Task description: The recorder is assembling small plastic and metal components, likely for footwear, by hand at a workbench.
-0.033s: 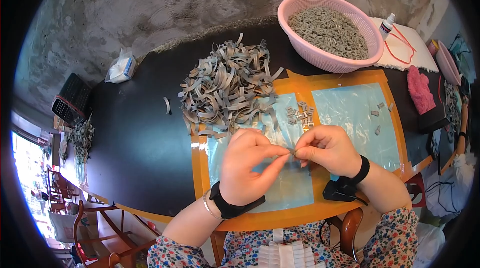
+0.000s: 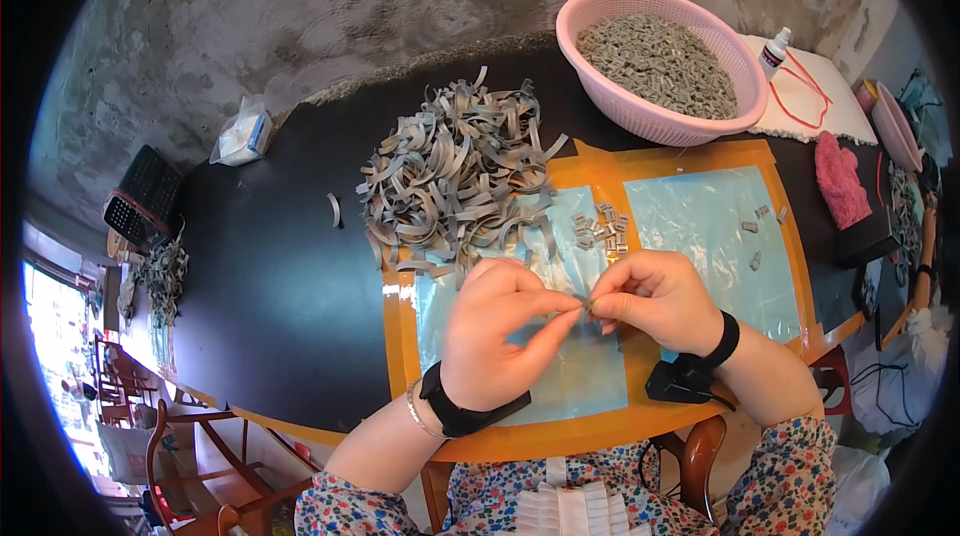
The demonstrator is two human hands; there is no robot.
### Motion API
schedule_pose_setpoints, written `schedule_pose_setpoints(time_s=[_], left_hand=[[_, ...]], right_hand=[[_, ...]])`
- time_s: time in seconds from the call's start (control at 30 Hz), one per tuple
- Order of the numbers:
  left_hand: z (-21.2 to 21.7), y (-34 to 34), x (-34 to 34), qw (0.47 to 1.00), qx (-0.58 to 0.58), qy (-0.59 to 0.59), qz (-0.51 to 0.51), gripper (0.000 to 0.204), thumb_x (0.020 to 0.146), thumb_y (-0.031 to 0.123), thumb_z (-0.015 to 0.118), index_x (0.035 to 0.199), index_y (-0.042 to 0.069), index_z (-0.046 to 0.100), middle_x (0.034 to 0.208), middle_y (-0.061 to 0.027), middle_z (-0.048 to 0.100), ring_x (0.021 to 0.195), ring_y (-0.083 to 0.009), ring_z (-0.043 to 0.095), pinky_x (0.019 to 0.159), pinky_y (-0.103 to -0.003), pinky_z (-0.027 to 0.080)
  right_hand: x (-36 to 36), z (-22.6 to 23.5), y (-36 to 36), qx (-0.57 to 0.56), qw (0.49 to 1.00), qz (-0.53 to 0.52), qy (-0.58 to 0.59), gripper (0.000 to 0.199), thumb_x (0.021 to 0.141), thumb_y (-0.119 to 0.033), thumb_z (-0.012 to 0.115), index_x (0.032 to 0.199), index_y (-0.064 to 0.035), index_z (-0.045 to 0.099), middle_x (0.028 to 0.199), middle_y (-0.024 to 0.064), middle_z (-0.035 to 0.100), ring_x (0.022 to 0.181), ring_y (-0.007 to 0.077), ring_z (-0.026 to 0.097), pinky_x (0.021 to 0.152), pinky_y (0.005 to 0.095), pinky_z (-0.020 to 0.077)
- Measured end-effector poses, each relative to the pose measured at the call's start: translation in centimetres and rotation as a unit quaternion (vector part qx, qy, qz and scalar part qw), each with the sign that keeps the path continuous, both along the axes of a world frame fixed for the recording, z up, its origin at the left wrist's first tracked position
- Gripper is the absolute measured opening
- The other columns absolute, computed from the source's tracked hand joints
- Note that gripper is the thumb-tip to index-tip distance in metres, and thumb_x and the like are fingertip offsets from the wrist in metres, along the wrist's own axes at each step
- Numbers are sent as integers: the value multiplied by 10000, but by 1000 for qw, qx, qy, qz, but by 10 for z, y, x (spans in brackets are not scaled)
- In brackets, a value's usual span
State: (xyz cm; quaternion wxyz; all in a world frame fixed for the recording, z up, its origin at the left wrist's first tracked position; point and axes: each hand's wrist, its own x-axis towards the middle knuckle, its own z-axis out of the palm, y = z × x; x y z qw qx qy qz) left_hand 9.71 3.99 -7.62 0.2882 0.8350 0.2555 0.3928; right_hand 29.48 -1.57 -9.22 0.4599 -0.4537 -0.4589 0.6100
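"Tiny dark grey piece [image 2: 586, 306] between the two hands: where is it, and which way does it point?"

"Just right of and below the middle of the frame, above the light blue plastic sheet [image 2: 585, 366] edged with orange tape. Fingertips cover most of it, so I cannot tell its long axis or which end is which."

"How is the left hand [image 2: 488, 326] set?"

"It reaches in from the lower left, thumb and index finger aimed right. Their tips nearly meet, pinched narrow on the piece."

"And the right hand [image 2: 658, 301]?"

"It comes from the lower right, thumb and index finger aimed left, also closed to a narrow pinch at the same piece. The two sets of tips are just beside each other; I cannot tell if they touch."

"What lies near?"

"Small grey rectangular pieces [image 2: 604, 230] in a cluster, just above the right hand. Upper left of them, a heap of curved flat grey strips [image 2: 450, 176] points every way. One loose curved strip [image 2: 335, 211] lies farther left on the black table [image 2: 270, 246], its long axis running mostly up and down the frame."
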Motion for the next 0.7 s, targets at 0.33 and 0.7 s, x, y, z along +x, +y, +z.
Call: schedule_pose_setpoints(time_s=[0.33, 0.7], left_hand=[[-5, -1, 0, 999, -34, 22, -18, 130, 652, 10, 694, 768, 66, 674, 688, -25, 553, 677, -184, 526, 764, -355, 424], [-6, -1, 0, 996, -81, 22, -27, 113, 675, 10, 685, 777, 54, 669, 722, -43, 571, 704, -185, 538, 677, -280, 429]], right_hand=[[-2, 4, -3, 18, 1000, -10, -22, 71, 800, -33, 654, 847, 7, 617, 776, 56, 638, 659, 85, 595, 587, 207, 483], [-3, 2, -5, 42, 996, -22, -81, 77, 776, -56, 683, 825, -12, 642, 736, 38, 642, 642, 68, 585, 580, 206, 475]])
